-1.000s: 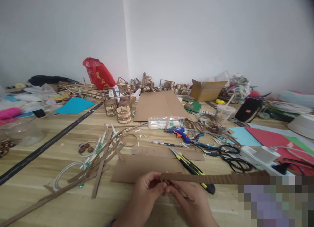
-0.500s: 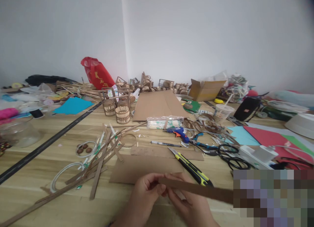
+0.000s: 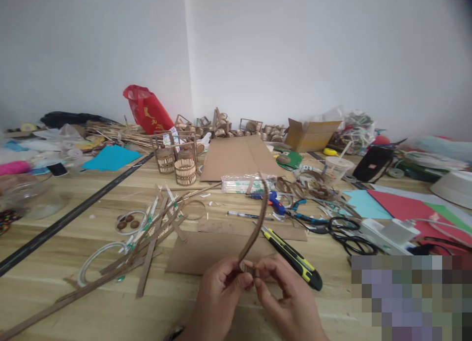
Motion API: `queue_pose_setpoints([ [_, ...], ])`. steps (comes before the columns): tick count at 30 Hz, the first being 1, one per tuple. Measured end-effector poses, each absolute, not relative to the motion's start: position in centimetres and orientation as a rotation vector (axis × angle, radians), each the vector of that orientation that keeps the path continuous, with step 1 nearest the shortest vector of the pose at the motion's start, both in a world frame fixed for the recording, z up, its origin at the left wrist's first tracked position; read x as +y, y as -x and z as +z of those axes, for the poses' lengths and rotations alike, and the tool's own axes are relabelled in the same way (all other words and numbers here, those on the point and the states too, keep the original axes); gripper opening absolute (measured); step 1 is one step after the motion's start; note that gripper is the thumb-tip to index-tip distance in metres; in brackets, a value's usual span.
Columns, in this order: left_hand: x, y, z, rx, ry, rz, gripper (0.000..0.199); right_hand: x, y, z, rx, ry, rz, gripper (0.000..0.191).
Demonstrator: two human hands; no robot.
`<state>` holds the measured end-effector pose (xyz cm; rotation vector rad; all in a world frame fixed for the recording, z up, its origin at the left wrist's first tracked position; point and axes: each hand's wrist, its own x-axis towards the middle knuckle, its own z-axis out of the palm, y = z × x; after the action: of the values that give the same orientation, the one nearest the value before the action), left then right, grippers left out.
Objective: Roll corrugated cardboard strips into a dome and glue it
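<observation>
Between my two hands is a narrow brown cardboard strip (image 3: pixel 255 232), its free end curving up and away over the table. My left hand (image 3: pixel 223 287) pinches it near its lower end with thumb and forefinger. Close beside, my right hand (image 3: pixel 285 294) pinches the same end, which is partly hidden by the fingers. Beyond my hands lies a flat cardboard piece (image 3: pixel 195 255), with a narrower cardboard piece (image 3: pixel 221 226) behind it. A yellow and black utility knife (image 3: pixel 293 257) rests just past my right hand.
Brown strips (image 3: pixel 147 262) and white rings (image 3: pixel 103 255) lie left. A blue glue gun (image 3: pixel 275 201), a pen (image 3: pixel 249 215), pliers (image 3: pixel 306 218) and black-handled scissors (image 3: pixel 346 232) lie ahead and right. Small slatted baskets (image 3: pixel 185 171) stand farther back, near a large cardboard sheet (image 3: pixel 236 156).
The strip, which stretched out to the right across my right hand, now curves upward and away from my hands. Both hands stay nearly in place, fingers still pinching its end.
</observation>
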<state>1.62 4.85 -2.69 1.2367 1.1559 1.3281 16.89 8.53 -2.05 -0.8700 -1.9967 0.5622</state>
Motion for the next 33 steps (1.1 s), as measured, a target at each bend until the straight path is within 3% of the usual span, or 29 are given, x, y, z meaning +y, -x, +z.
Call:
queue_pose_setpoints([
  [6,4.9,-1.5,-2.6,1.282,-1.278,1.35,0.017,8.8,-16.9,-3.0,-2.063,0.858,0.486,0.014],
  [14,4.8,-1.4,-2.9,1.156,-1.318,1.389,0.025,9.1,-17.3,-2.8,-2.122,0.843,0.572,0.015],
  [22,5.4,-0.8,-3.5,0.956,-0.809,1.228,0.04,8.8,-17.3,-2.5,-2.149,0.707,0.595,0.021],
  [33,5.1,-0.9,-3.8,0.873,-0.708,1.105,0.047,8.0,-17.7,-2.4,-2.15,0.7,0.566,0.01],
])
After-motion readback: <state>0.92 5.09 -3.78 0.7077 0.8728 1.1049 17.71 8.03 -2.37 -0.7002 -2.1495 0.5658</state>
